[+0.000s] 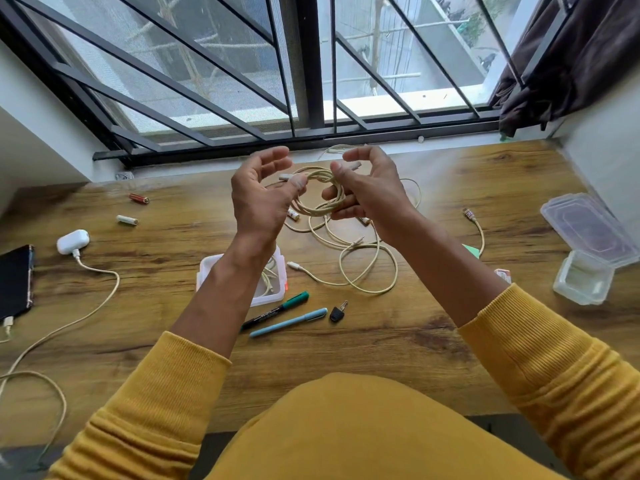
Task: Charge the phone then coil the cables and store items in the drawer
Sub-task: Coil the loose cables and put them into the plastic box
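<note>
Holding one coiled cable (pixel 317 199), two hands (pixel 258 199)

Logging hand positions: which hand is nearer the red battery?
Left. The left hand is raised just right of the red battery; the right hand is farther right.

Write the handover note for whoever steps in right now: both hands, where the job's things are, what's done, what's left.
Hands: left hand and right hand hold the coiled cable between them above the table; the left thumb presses the loops, the right fingers curl round them.
Things: phone at the left edge with a cable plugged in; white charger beside it. A loose cable lies uncoiled mid-table. One small box already holds a cable.
Done: phone connected, one cable boxed, this coil nearly wound.
Left: finish this coil, coil the loose cable, gather batteries, pens and boxes. No drawer is in view.
</note>
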A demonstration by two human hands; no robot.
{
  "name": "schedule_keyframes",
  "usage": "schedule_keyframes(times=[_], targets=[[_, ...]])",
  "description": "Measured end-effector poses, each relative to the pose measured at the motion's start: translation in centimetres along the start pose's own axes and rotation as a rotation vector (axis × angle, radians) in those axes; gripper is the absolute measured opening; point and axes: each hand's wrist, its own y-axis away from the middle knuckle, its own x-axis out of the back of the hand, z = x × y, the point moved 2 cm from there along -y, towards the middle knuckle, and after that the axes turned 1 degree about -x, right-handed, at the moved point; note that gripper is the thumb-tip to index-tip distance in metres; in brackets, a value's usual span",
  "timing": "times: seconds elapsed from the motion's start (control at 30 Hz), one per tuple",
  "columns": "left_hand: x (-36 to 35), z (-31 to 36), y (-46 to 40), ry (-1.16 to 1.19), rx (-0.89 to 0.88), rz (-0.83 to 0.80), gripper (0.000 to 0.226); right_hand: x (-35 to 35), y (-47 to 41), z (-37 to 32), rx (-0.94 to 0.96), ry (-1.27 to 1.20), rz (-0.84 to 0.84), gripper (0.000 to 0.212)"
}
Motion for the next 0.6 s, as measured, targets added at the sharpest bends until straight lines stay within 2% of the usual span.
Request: schedule_keyframes(times=[0.1, 0.27, 0.6], targets=[[0.3, -0.3, -0.2, 0.074, 0.080, -0.009, 0.047, 0.0, -0.3, 0.1, -0.030, 0.010, -0.035, 0.031], [1.2, -0.7, 0.1, 0.186, 0.189, -0.021, 0.014, -0.1, -0.2, 0.6, -0.039, 0.022, -0.086, 0.021], [5.4, -3.7, 2.0, -0.041, 0.195, -0.064, 0.015, -2.3, 0.7, 2.4, -0.074, 0.125, -0.182, 0.034]])
